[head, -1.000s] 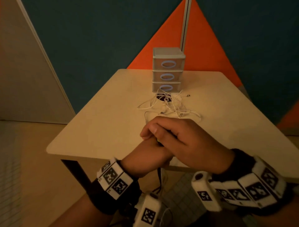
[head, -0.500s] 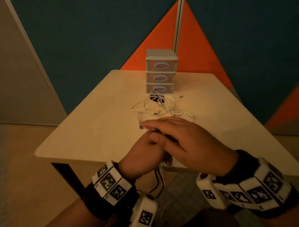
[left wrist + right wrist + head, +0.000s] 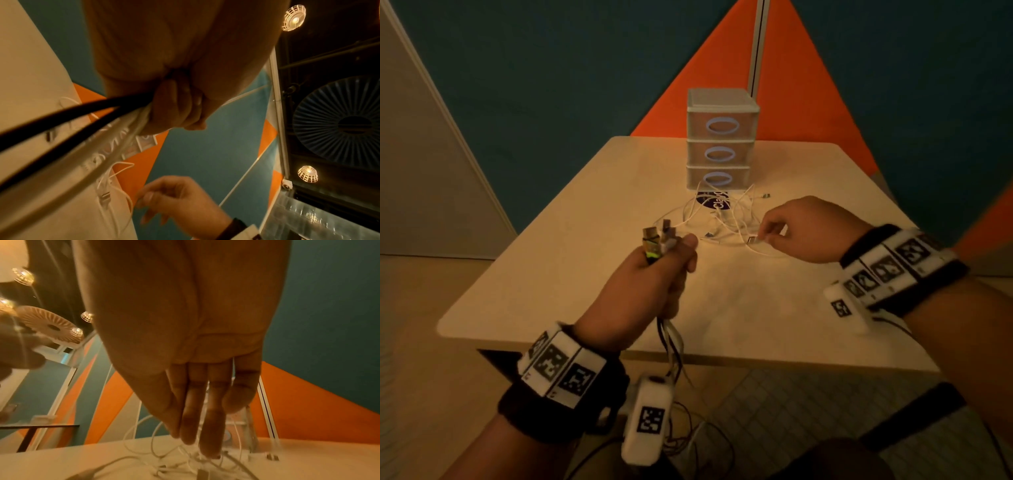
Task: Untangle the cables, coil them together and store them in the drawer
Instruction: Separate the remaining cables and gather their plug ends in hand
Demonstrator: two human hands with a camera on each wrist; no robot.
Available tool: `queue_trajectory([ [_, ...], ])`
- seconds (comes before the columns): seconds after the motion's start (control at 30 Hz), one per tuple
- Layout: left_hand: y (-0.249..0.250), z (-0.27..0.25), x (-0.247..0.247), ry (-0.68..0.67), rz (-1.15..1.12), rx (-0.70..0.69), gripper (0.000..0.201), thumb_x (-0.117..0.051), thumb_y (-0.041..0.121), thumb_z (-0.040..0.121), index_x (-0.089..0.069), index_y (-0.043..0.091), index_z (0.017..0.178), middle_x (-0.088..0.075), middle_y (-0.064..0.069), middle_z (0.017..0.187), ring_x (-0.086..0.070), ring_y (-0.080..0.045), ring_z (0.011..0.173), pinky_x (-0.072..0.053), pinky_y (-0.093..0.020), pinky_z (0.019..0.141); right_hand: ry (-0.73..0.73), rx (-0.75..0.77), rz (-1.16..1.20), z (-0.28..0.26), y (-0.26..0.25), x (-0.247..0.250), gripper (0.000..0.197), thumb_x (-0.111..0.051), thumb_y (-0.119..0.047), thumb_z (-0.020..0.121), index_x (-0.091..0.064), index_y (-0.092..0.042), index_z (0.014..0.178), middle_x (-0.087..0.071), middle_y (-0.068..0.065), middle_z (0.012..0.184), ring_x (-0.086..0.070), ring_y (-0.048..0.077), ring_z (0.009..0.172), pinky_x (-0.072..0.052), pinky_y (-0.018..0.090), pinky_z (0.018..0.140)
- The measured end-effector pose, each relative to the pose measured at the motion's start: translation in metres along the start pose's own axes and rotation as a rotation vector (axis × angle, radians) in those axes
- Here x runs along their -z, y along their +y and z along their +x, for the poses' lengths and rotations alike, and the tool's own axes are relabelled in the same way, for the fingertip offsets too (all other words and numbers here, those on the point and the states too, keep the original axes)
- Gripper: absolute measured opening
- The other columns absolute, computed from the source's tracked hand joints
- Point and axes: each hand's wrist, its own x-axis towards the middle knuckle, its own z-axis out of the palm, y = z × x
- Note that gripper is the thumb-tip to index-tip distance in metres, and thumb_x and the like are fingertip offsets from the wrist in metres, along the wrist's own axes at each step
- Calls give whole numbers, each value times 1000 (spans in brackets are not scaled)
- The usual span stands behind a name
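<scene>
My left hand (image 3: pixel 671 255) grips a bundle of black and white cables (image 3: pixel 656 241) in a fist above the table's front half. Their plug ends stick up out of the fist, and the cords (image 3: pixel 671 342) hang down past the table edge. The left wrist view shows the curled fingers (image 3: pixel 176 104) round the black and white cords (image 3: pixel 68 120). My right hand (image 3: pixel 765 236) pinches a white cable by its connector (image 3: pixel 752 239) at the right side of a tangle of white cables (image 3: pixel 717 219). The three-drawer unit (image 3: pixel 722 137) stands behind the tangle, all drawers shut.
A dark round sticker (image 3: pixel 714 202) lies under the tangle in front of the drawers. The beige table (image 3: pixel 571 246) stands against a teal and orange wall. More cords hang below the table's front edge (image 3: pixel 688 425).
My hands were clasped together near the table's front. They have now parted: the right hand reached forward and right to the white tangle, while the left holds the bundle upright.
</scene>
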Motion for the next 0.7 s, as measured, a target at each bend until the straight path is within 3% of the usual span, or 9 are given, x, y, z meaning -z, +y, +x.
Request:
queue_trajectory([
  [0.07,7,6,7,9,-50,-4,34,-48,33,103,-48,16,74,-21,1,60,-15,-14,51,-13,-29,49,-87,-26,-35,18,-2,-4,18,-62,-31,96,-74,-28,108,-73,-7,109,-62,11,83,-48,29,80],
  [0.17,18,16,13,-10,-107,-12,33,-48,34,103,-49,16,76,-18,0,64,-13,-14,52,-13,-30,48,-138,-81,-47,37,-2,-12,17,-60,-37,95,-74,-30,102,-72,-10,95,-65,9,67,-51,28,75],
  [0.33,34,38,7,60,-103,-66,31,-46,35,103,-48,16,80,-12,-8,74,-11,-19,60,-14,-32,52,-51,-200,-117,54,17,-19,18,-72,-39,86,-73,-35,104,-58,-13,75,-63,12,79,-49,27,73],
  [0.4,40,48,2,76,-115,-68,31,-46,36,104,-48,18,79,-13,-7,76,-11,-20,63,-14,-33,54,-46,-215,-79,56,26,-19,22,-74,-38,85,-71,-39,106,-57,-14,75,-65,12,82,-54,29,79],
  [0.5,49,69,-7,14,-177,-60,32,-45,36,104,-48,19,77,-12,-4,75,-9,-16,60,-12,-28,49,-112,-190,-9,60,33,-21,18,-75,-37,84,-72,-42,101,-64,-15,85,-64,7,72,-57,31,80],
  [0.6,57,93,-17,-82,-210,-60,32,-45,35,104,-48,20,76,-15,3,66,-10,-11,53,-13,-23,43,-158,-151,-44,69,35,-25,14,-74,-38,85,-73,-41,99,-55,-19,77,-57,7,71,-50,26,73],
  [0.7,60,116,-24,-155,-210,-33,33,-45,35,104,-48,20,75,-16,5,64,-9,-10,53,-14,-21,41,-157,-98,-117,76,38,-26,14,-73,-44,85,-76,-37,97,-60,-16,84,-59,10,82,-47,26,72],
])
